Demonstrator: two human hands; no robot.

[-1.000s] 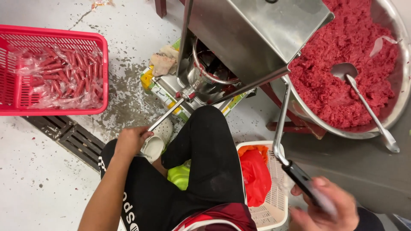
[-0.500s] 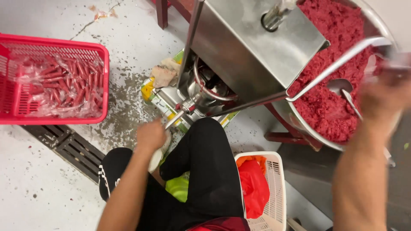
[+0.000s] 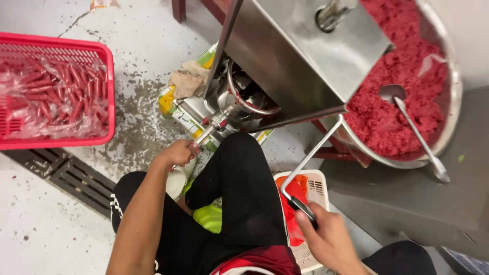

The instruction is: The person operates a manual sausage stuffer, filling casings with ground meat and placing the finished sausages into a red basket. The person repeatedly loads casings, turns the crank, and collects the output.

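Crank handle (image 3: pixel 304 208) of the steel stuffer (image 3: pixel 305 56) now low beside the right knee, right hand (image 3: pixel 326 237) wrapped tight round its black grip; half a second ago that arm was up by the meat bowl (image 3: pixel 448 122), so the crank has swung through a turn. Left hand (image 3: pixel 178 152) closed at the nozzle (image 3: pixel 206 135), just past its fingertips. Red basket of sausages (image 3: pixel 56 97) well off beyond the left fingers.

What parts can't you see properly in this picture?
- Left hand, head view: its fingers cover the nozzle tip, so what comes out is hidden.
- Right hand: it wraps the crank handle, hiding the grip.
- Red basket: cut off by the left edge.
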